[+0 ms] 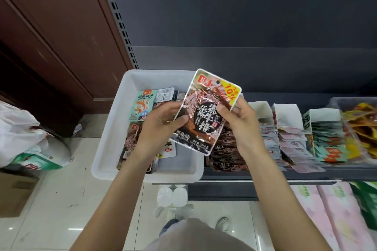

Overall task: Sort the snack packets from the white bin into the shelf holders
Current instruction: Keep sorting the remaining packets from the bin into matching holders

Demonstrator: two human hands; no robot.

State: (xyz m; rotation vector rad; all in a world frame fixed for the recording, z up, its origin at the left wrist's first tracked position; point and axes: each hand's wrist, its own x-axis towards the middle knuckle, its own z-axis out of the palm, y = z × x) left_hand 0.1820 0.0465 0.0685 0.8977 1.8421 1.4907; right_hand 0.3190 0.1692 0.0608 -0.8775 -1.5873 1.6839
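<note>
We hold a glossy dark foil snack packet (205,112), left hand (161,126) and right hand (240,126) both pinching it. Long axis runs 1 to 7 o'clock. Matching dark-packet shelf holder (226,153) lies at 5 o'clock, nearer our right grip.

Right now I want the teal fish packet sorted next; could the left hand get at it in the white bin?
Probably not yet: the left hand grips the shiny black packet. Once free, the teal fish packet lies uncovered on top.

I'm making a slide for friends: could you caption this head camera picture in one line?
Both hands, left hand and right hand, hold a shiny dark foil snack packet above the white plastic bin.
</note>
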